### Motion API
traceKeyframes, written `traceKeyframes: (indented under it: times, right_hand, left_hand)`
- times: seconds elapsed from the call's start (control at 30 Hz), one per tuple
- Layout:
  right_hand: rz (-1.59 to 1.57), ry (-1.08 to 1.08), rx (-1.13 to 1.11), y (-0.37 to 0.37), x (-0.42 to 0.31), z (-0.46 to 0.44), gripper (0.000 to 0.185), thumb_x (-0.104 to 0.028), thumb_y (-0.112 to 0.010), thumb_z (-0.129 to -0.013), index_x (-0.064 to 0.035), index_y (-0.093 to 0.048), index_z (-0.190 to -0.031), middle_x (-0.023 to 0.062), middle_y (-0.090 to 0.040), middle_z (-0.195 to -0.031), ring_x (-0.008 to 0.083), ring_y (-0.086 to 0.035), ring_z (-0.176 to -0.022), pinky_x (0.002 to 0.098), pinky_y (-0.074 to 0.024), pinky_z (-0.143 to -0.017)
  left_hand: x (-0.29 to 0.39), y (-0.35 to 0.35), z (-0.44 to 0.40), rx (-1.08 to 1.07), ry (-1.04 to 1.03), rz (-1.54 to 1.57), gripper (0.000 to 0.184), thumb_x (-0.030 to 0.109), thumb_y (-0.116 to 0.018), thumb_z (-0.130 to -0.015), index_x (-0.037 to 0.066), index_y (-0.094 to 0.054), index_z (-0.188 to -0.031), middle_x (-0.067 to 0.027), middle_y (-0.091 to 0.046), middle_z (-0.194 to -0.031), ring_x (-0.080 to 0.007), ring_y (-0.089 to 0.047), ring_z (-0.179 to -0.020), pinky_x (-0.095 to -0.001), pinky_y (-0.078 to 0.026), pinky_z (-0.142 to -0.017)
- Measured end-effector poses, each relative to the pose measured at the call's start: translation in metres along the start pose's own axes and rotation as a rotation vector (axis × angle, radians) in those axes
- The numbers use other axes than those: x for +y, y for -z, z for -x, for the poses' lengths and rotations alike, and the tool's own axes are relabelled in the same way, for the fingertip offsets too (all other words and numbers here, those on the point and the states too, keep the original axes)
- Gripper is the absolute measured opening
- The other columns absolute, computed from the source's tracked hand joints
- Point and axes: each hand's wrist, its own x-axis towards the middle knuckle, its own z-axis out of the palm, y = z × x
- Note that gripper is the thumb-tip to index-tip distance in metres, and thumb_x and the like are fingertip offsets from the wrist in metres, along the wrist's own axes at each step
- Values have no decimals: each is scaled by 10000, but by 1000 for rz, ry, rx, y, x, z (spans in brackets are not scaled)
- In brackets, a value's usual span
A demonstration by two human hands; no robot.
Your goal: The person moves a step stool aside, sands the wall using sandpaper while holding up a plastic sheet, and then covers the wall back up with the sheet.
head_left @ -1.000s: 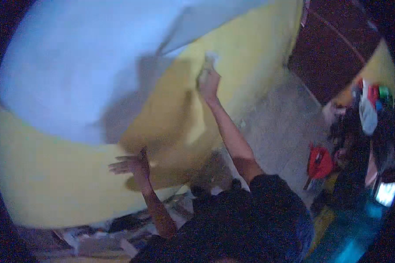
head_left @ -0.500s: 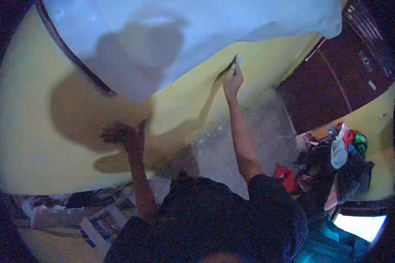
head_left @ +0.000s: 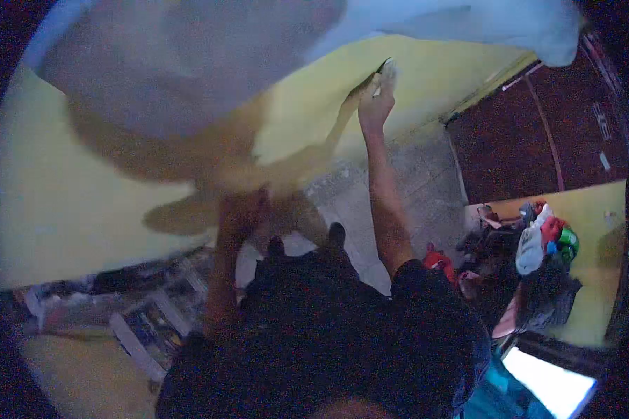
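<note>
My right hand is raised against a yellow wall, its fingers closed on a small pale object that is too small to name. Lower and to the left, my left hand lies in dark shadow near the wall; its fingers are too dim to make out. Across the top hangs a white sheet-like surface, with its lower edge above my right hand. Dark shadows of my head and arms fall over the wall and the white surface.
A dark red door stands at the right. Below it is a pile of clothes with a green item. A grey floor shows by my right arm. Boxes lie lower left, and a bright screen glows lower right.
The view has shifted, and the white surface's edge sits higher at the right. My right hand appears slightly higher. My left hand's spread fingers, seen earlier, are now hard to see in shadow.
</note>
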Motion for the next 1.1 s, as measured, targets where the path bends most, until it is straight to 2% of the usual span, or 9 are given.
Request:
traceKeyframes:
  times: [0.2,0.27,0.37,0.5,0.63,0.87,0.9,1.0,1.1]
  right_hand:
    - [-30,148,-144,4,45,-16,475,-148,-432,-959,30,-346,-1392,223,-304,-1468,383,-191,-1396,447,-125,-1149]
    - [-61,67,-46,3,46,-18,483,-152,-429,-961,26,-334,-1399,227,-299,-1469,385,-184,-1397,444,-116,-1150]
    - [-51,40,-150,7,20,1,458,-112,-464,-948,-25,-377,-1389,249,-277,-1469,376,-208,-1387,417,-292,-1086]
    - [-152,96,-164,20,17,-3,466,-114,-462,-951,-5,-359,-1392,249,-228,-1488,370,-188,-1393,411,-298,-1082]
    - [-150,30,-141,13,8,9,459,-97,-432,-961,24,-344,-1395,242,-252,-1482,344,-272,-1371,385,-301,-1078]
    - [-269,-170,-40,4,5,-20,508,-253,-405,-980,22,-325,-1400,235,-240,-1492,344,-186,-1407,394,-224,-1120]
    - [-401,-422,-251,8,-3,-16,495,-224,-421,-970,29,-336,-1387,238,-239,-1492,337,-215,-1400,374,-199,-1127]
    - [-283,81,-61,-11,-44,13,472,-185,-400,-967,38,-339,-1379,254,-306,-1457,349,-324,-1351,375,-270,-1095]
    - [-191,-13,-54,-2,-35,2,479,-159,-386,-963,30,-318,-1397,261,-323,-1445,375,-357,-1325,373,-312,-1068]
  left_hand:
    - [55,49,-58,295,191,289,243,235,-569,-889,89,-656,-1062,-125,-663,-1049,-311,-635,-946,-430,-491,-829]
    - [73,47,-77,897,26,47,236,203,-623,-858,73,-646,-1054,-103,-663,-1055,-328,-585,-1036,-443,-439,-904]
    - [111,55,-86,1051,-14,13,539,226,-712,-796,60,-482,-1255,-187,-488,-1297,-375,-424,-1221,-521,-304,-1010]
    - [118,38,-123,1310,104,67,888,474,-694,-788,36,-256,-1423,-321,-225,-1441,-497,-232,-1325,-603,-215,-1050]
    - [110,31,-121,870,574,-393,1040,688,-582,-752,-14,-222,-1429,-374,-193,-1429,-588,-140,-1315,-674,-146,-1040]
    - [64,19,-133,735,511,-349,1110,763,-517,-725,-63,-228,-1408,-398,-155,-1424,-646,-45,-1288,-743,-60,-996]
    - [61,18,-134,731,488,-313,1093,749,-522,-736,-68,-238,-1404,-390,-158,-1428,-624,-23,-1307,-739,-42,-1001]
    - [-13,-52,-169,638,323,66,1076,733,-545,-737,-59,-252,-1403,-361,-174,-1438,-559,5,-1347,-727,-17,-1014]
    - [5,-34,-152,780,220,-57,1078,722,-548,-745,-61,-230,-1414,-341,-164,-1458,-538,-56,-1355,-720,-14,-1021]
